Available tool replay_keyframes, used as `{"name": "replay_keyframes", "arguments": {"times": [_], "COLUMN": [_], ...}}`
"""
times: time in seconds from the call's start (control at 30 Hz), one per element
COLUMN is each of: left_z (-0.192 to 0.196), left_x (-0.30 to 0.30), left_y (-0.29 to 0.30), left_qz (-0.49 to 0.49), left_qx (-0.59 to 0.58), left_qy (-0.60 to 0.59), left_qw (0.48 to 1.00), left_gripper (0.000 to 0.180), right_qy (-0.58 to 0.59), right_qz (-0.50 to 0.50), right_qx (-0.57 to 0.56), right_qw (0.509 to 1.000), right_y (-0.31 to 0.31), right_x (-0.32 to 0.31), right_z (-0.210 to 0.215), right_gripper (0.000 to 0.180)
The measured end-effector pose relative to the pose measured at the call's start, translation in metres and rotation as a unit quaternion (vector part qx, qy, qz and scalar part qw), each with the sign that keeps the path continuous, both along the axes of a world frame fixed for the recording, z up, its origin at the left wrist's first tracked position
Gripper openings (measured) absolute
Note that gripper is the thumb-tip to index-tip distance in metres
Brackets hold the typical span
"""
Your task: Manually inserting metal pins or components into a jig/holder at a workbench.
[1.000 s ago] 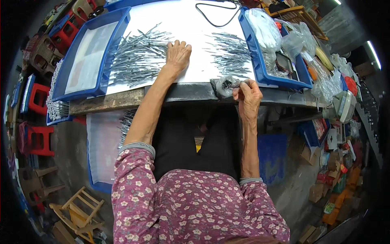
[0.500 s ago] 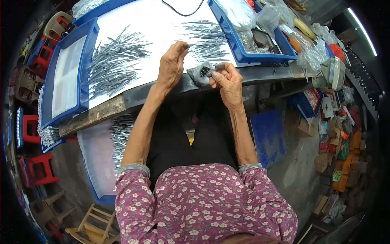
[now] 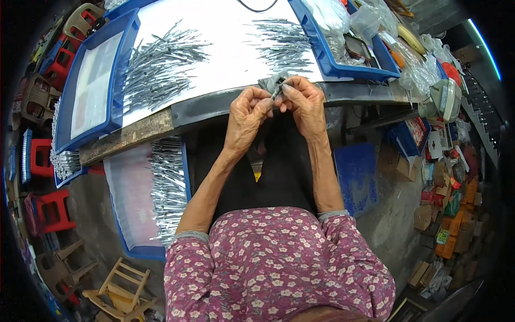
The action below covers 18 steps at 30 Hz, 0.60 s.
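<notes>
My left hand (image 3: pixel 248 114) and my right hand (image 3: pixel 306 102) meet at the table's front edge, thumbs and forefingers pinched close together. Between the fingertips is a small grey piece (image 3: pixel 277 95), mostly covered by the fingers; its exact kind cannot be made out. Just behind them a clear plastic bag (image 3: pixel 268 83) with small dark parts lies on the edge. To the left spreads a large pile of thin grey metallic strips (image 3: pixel 161 67). A smaller bundle of similar strips (image 3: pixel 284 45) lies beyond my hands.
A blue tray (image 3: pixel 119 86) stands on the table's left. Another blue tray (image 3: pixel 343 71) at the right holds plastic bags. Below the table is a lined tray (image 3: pixel 129 198) with many shiny strips. A small wooden chair (image 3: pixel 126 287) and red stools (image 3: pixel 53 210) stand on the floor.
My left hand has come down and right from beside the strips to meet my right hand. My right hand stays near the bag. The view has shifted slightly.
</notes>
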<state>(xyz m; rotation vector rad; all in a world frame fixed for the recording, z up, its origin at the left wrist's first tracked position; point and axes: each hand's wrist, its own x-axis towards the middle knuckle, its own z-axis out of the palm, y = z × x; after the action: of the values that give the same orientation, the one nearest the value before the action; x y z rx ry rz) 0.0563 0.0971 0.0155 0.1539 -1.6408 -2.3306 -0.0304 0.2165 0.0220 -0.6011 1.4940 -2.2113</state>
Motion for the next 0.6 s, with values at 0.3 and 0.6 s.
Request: {"name": "replay_keyframes", "arguments": {"times": [0.3, 0.6], "left_z": [-0.009, -0.009], "left_x": [0.008, 0.012], "left_y": [0.006, 0.006], "left_qz": [0.017, 0.022], "left_qx": [-0.01, 0.005], "left_qy": [-0.011, -0.018], "left_qw": [1.0, 1.0], "left_gripper": [0.01, 0.009], "right_qy": [-0.001, -0.023], "right_qz": [0.016, 0.015], "right_qx": [-0.004, -0.003], "right_qw": [1.0, 1.0], "right_y": [-0.001, -0.004], "right_x": [0.007, 0.01], "right_z": [0.0, -0.005], "right_gripper": [0.01, 0.01]}}
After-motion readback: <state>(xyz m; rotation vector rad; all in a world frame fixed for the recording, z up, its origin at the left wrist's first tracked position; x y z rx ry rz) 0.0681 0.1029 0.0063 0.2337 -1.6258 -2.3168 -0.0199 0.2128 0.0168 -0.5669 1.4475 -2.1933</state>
